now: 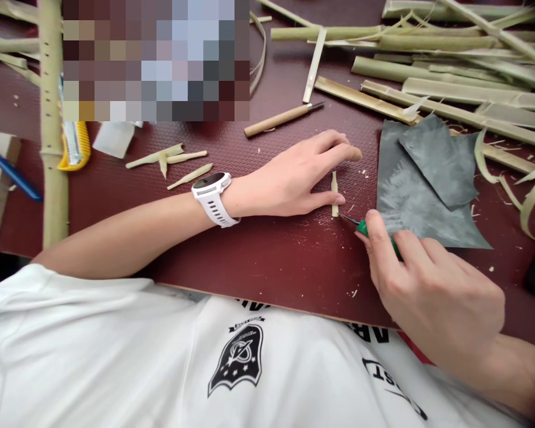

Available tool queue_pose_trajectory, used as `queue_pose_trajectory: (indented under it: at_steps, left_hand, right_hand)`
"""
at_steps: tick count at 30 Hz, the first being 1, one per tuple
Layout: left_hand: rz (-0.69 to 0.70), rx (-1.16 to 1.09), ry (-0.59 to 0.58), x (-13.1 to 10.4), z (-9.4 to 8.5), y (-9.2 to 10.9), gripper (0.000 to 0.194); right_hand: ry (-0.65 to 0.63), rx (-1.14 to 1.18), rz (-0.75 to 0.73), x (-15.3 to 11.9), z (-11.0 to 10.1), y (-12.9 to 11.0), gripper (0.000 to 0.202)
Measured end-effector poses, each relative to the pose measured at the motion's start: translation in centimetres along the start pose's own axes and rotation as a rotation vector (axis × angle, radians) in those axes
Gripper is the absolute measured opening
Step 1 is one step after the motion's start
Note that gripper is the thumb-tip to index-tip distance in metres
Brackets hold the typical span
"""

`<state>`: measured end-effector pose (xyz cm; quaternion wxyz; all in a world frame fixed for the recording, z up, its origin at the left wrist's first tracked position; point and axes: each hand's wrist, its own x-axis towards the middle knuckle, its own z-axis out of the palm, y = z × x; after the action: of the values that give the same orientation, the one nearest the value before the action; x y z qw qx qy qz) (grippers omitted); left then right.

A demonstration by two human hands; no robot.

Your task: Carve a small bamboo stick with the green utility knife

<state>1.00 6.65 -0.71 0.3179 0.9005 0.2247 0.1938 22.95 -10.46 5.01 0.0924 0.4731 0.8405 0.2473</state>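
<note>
I've got left hand (294,178) fingers loosely spread, thumb on the bamboo sliver (334,185) (lies near-to-far on the counter (267,255)), right hand (437,285) curled tight round the green-handled tool (361,227), tip by the sliver's near end.

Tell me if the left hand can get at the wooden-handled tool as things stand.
Probably yes: the wooden-handled tool lies just beyond the left hand, with nothing visible between them. The hand would likely have to lift off the small pale strip first.
</note>
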Motion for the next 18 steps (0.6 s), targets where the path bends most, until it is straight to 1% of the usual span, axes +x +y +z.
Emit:
queue_pose_trajectory:
  at_steps: [3, 6, 10, 12, 14, 16, 18]
  left_hand:
    - [0.007, 0.006, 0.002, -0.1, 0.0, 0.0, 0.054]
    - [0.006, 0.005, 0.007, -0.1, -0.1, 0.1, 0.055]
    - [0.019, 0.010, 0.026, 0.0, 0.1, 0.0, 0.053]
    - [0.040, 0.015, 0.034, 0.0, 0.2, -0.1, 0.049]
    - [0.062, -0.007, 0.044, -0.1, 0.2, -0.1, 0.041]
    - [0.074, -0.059, 0.047, -0.3, 0.0, -0.2, 0.033]
    - [0.095, -0.107, 0.035, -0.4, -0.3, -0.2, 0.029]
  right_hand:
    - [0.008, -0.002, -0.001, -0.2, 0.2, 0.1, 0.048]
    - [0.045, 0.017, 0.017, -0.3, 0.7, 0.3, 0.046]
    - [0.099, 0.082, 0.106, -0.7, 1.8, 0.8, 0.052]
    - [0.113, 0.120, 0.171, -1.2, 2.2, 1.1, 0.055]
    - [0.118, 0.146, 0.218, -1.6, 2.4, 1.4, 0.057]
    - [0.109, 0.157, 0.241, -1.8, 2.6, 1.6, 0.057]
    - [0.095, 0.163, 0.258, -1.9, 2.7, 1.6, 0.056]
